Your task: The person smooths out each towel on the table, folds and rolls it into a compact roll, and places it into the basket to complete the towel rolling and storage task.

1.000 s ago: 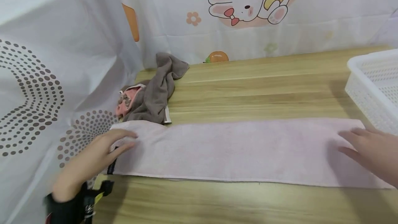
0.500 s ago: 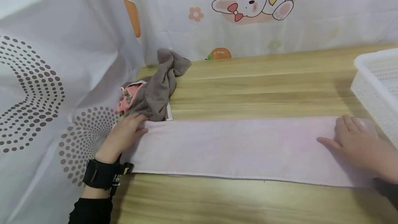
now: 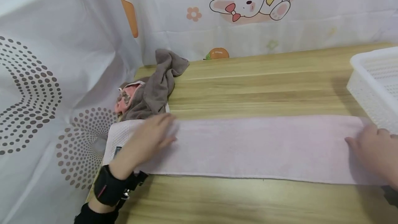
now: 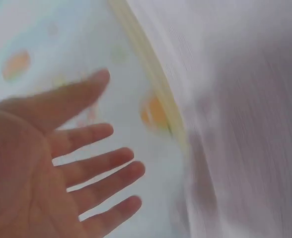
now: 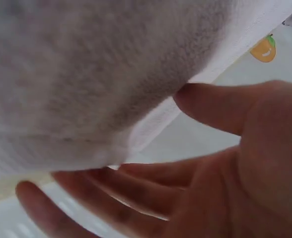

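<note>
A long folded pale pink towel [image 3: 255, 148] lies flat across the wooden table. Its left end shows a whitish textured band and a small dark label [image 3: 117, 150]. Over the left part of the towel is my left hand [image 3: 150, 139], palm down. In the left wrist view its fingers [image 4: 111, 163] are straight and spread, with nothing between them. My right hand [image 3: 374, 151] is at the towel's right end, fingers pointing down. The right wrist view shows the thumb [image 5: 210, 101] right at the towel's edge and the other fingers along its end.
A crumpled grey-brown towel [image 3: 157, 89] with a pink patch lies behind the left end. At the right stands a white plastic basket [image 3: 363, 89]. A white printed curtain [image 3: 174, 16] borders the table [image 3: 264, 89] at the back and left.
My left hand has swept right along the towel from its left end, uncovering that end. The right hand came down on the towel, then shifted right to its end.
</note>
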Action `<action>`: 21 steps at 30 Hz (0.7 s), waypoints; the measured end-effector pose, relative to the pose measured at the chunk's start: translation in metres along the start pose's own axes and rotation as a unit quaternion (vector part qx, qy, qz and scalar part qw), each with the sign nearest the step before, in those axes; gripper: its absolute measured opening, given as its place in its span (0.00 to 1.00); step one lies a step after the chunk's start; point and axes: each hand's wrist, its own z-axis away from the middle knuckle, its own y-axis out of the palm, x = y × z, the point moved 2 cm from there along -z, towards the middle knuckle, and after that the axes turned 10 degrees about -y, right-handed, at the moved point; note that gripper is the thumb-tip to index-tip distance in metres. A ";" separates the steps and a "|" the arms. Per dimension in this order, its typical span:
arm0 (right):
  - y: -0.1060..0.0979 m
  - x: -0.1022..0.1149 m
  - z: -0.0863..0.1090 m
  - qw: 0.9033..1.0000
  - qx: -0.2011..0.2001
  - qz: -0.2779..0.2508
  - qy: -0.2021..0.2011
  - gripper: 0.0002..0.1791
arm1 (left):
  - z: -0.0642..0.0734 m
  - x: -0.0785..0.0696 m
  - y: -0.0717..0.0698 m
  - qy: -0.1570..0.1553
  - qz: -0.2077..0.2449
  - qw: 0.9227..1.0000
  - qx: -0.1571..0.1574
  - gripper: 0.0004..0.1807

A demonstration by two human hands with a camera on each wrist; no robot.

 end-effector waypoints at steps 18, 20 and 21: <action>-0.010 -0.023 0.004 0.986 0.069 -0.150 0.000 0.37 | -0.030 -0.086 0.051 0.149 -0.011 0.970 0.192 0.43; -0.010 -0.024 0.004 0.983 0.086 -0.164 -0.009 0.32 | -0.031 -0.088 0.052 0.143 -0.006 0.970 0.195 0.42; -0.010 -0.025 0.004 0.981 0.093 -0.171 -0.009 0.31 | -0.032 -0.089 0.053 0.140 -0.003 0.971 0.194 0.42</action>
